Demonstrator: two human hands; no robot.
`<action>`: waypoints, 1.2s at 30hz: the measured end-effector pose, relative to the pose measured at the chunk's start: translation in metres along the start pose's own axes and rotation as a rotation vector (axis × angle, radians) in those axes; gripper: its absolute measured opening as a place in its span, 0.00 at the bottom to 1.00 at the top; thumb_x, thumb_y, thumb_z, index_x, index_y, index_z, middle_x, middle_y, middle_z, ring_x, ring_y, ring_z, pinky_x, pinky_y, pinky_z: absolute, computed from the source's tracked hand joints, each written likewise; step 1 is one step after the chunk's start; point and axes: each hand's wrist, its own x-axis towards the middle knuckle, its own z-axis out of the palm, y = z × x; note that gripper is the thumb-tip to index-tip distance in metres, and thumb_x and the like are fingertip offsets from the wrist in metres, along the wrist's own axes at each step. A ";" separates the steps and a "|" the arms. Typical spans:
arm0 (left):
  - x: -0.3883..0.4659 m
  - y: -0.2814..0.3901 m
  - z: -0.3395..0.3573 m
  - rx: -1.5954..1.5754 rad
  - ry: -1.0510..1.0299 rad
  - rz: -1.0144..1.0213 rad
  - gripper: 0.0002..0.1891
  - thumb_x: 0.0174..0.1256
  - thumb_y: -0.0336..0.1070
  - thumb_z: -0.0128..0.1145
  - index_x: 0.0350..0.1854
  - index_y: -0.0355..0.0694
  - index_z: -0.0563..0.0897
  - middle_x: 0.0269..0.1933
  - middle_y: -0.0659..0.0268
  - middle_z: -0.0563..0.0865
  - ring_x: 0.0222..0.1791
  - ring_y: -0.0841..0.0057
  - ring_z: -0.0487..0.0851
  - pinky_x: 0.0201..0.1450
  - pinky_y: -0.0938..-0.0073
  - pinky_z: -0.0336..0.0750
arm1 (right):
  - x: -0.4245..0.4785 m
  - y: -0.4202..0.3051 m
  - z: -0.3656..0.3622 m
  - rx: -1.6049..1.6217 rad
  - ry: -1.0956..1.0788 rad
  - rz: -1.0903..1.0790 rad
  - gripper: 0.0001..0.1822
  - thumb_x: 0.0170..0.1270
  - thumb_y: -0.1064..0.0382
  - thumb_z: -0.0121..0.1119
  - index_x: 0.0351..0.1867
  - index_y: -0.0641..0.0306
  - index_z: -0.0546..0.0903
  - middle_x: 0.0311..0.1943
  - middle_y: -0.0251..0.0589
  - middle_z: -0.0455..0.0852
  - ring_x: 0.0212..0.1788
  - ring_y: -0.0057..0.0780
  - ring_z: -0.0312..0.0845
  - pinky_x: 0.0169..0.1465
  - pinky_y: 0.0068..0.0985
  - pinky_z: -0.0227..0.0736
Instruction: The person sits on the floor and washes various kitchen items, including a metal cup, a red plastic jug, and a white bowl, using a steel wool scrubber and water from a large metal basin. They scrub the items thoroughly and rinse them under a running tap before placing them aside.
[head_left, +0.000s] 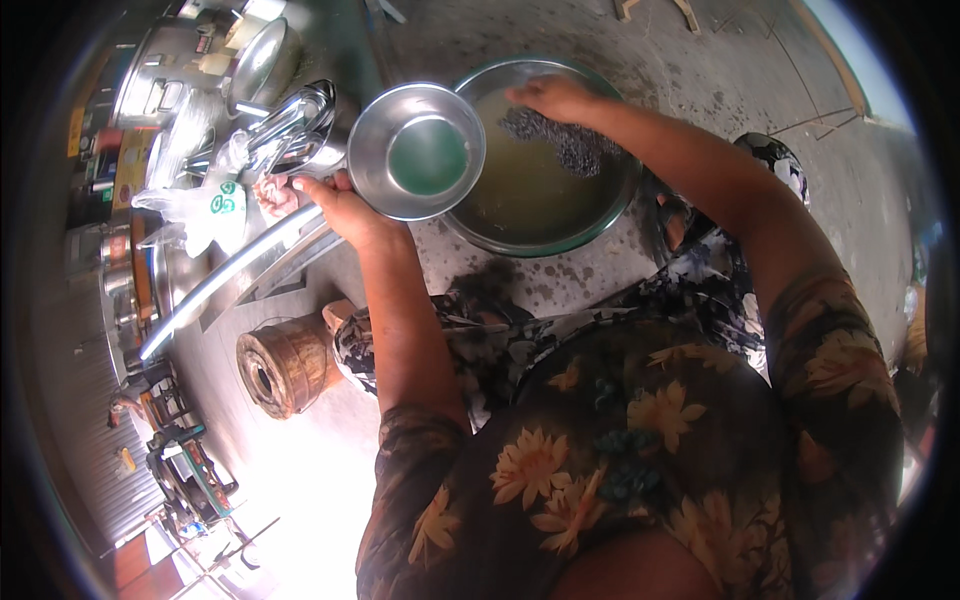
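Note:
My left hand (352, 206) grips the rim of a shiny metal bowl (363, 161), tilted with its inside towards me. The round bottom of the bowl looks green; whether that is liquid or a reflection I cannot tell. Behind and partly under the bowl stands a wide metal basin (559, 246) of cloudy yellowish water (517, 202). Over the basin, my right hand (551, 97) has its fingers curled at a dark grey mesh scrubber (570, 142), which hangs below the hand towards the water. Part of the grip is hidden.
Left of the basin, a metal-edged table (232, 277) holds a heap of metal utensils (289, 127) and a white plastic bag (214, 210). A round metal stove or bucket (285, 367) lies beside my left leg. Wet spots mark the concrete floor (559, 281).

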 end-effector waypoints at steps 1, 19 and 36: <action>-0.002 0.004 0.001 -0.008 0.014 0.013 0.24 0.72 0.61 0.41 0.25 0.46 0.63 0.24 0.74 0.65 0.25 0.80 0.66 0.33 0.79 0.68 | -0.004 0.008 0.009 -0.006 -0.114 0.002 0.41 0.59 0.27 0.48 0.51 0.66 0.78 0.47 0.53 0.82 0.53 0.48 0.76 0.57 0.36 0.69; -0.033 -0.036 0.010 0.194 -0.149 0.274 0.22 0.71 0.50 0.51 0.23 0.41 0.66 0.15 0.72 0.66 0.16 0.83 0.63 0.20 0.79 0.60 | -0.070 -0.017 -0.015 0.749 -0.024 0.310 0.26 0.48 0.56 0.68 0.49 0.64 0.79 0.39 0.41 0.83 0.40 0.35 0.80 0.42 0.30 0.76; -0.036 -0.092 0.010 0.071 0.061 0.097 0.26 0.70 0.56 0.50 0.20 0.39 0.65 0.15 0.72 0.64 0.15 0.81 0.60 0.18 0.78 0.56 | -0.076 -0.062 0.004 -0.436 -0.483 -0.687 0.17 0.49 0.67 0.55 0.43 0.57 0.84 0.43 0.42 0.84 0.50 0.42 0.79 0.49 0.38 0.73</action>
